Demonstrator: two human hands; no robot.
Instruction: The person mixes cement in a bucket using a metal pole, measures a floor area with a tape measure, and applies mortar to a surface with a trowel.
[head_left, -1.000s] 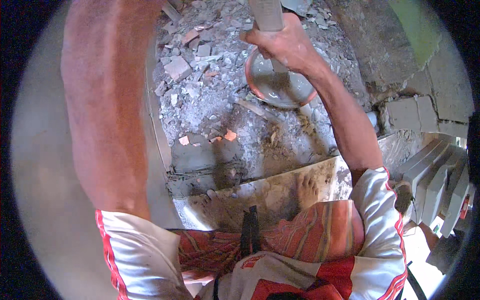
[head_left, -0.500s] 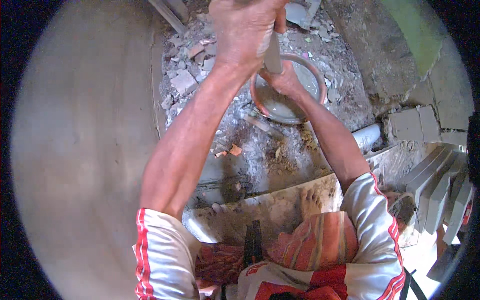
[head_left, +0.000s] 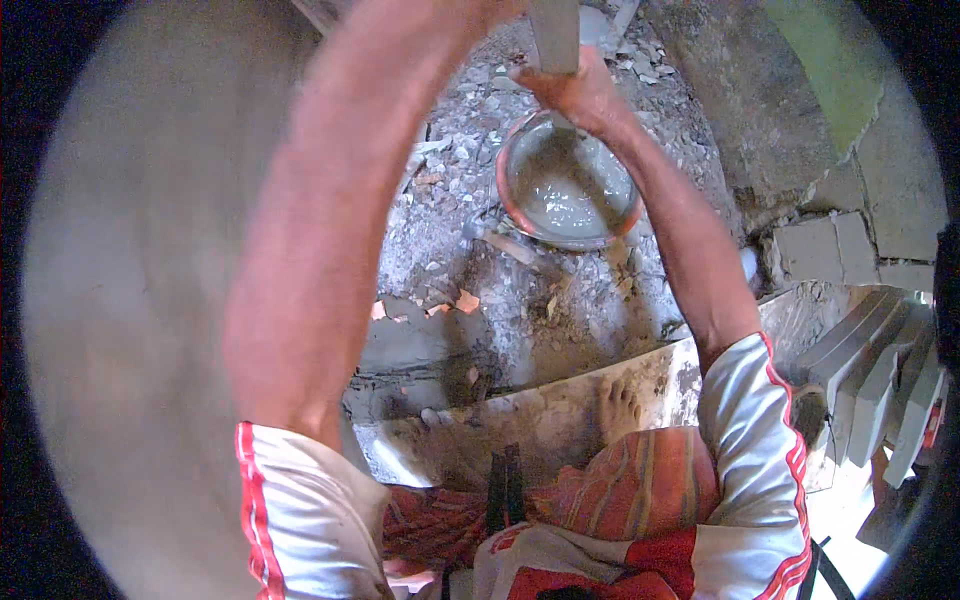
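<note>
Away past the top of the view went the left hand, which half a second earlier had gripped the grey slab (head_left: 555, 35), and up with that slab came the right hand (head_left: 580, 95), uncovering more of the basin (head_left: 505, 190)! That slab stood upright in the right hand, just beyond the basin's far rim as seen from above, its top end cut off from sight. Closed was the right hand, pinching the slab's lower end, thumb out to the left; whether the left hand was spread or pressed together, one could not tell, since only its blurred forearm (head_left: 320, 220) showed. Below, the orange-rimmed basin sat toward the far right part of the floor (head_left: 520, 330), wet grey mix (head_left: 575, 195) glistening inside. Rubble (head_left: 455, 130) lay thick to the basin's left, and nearer, toward the floor's near left corner, came orange shards (head_left: 467, 301)! Along the near edge ran a pale, stained board (head_left: 550, 385), a bare foot (head_left: 620, 405) by its right half. Smooth grey-brown plaster (head_left: 150, 270) flanked the floor's left edge; off beyond its near right corner, grey slabs (head_left: 875, 390) leaned in a row, side by side.
</note>
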